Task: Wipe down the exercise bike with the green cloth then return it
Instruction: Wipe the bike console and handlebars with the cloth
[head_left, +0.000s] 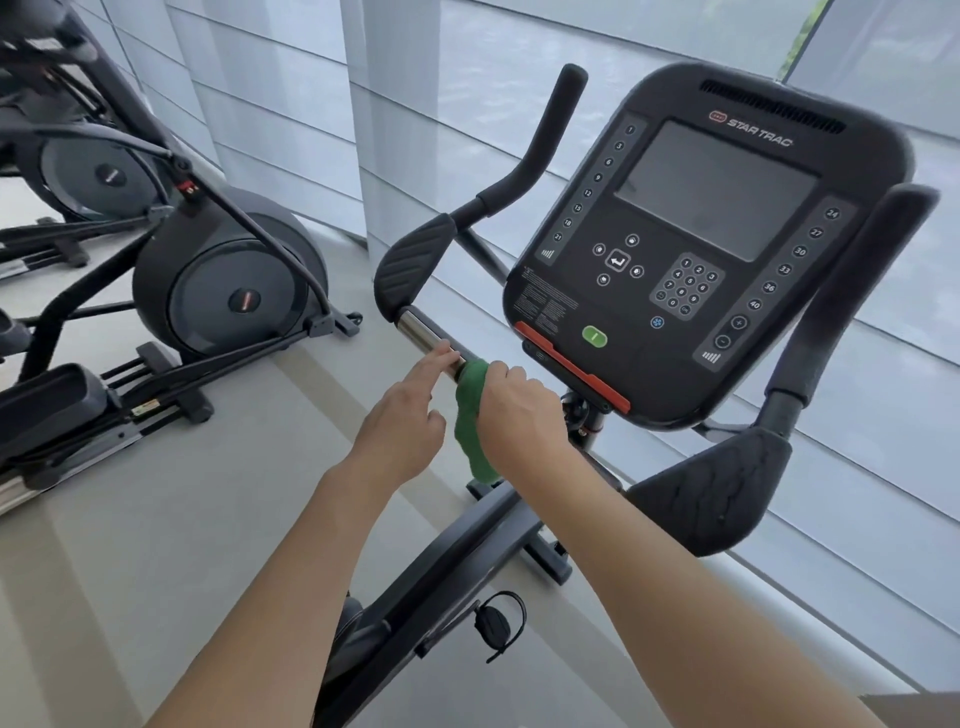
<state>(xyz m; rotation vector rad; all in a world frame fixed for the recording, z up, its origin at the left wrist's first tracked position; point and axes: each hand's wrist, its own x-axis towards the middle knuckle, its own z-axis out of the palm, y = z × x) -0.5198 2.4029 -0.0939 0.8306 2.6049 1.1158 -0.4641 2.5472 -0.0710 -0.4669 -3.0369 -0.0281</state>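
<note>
A soft, crumpled green cloth was gripped by the right hand and wrapped round the bike's smooth chrome bar, its tail hanging down. The bar was touched by the straight fingertips of the left hand, which held nothing. Ribbed black pads and a matte console were seen above a pale, smooth floor; translucent blinds lined the room.

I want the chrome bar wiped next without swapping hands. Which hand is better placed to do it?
Right. The right hand already grips the green cloth, wrapped against the chrome bar. The left hand holds no cloth; its fingertips only touch the bar.
</note>
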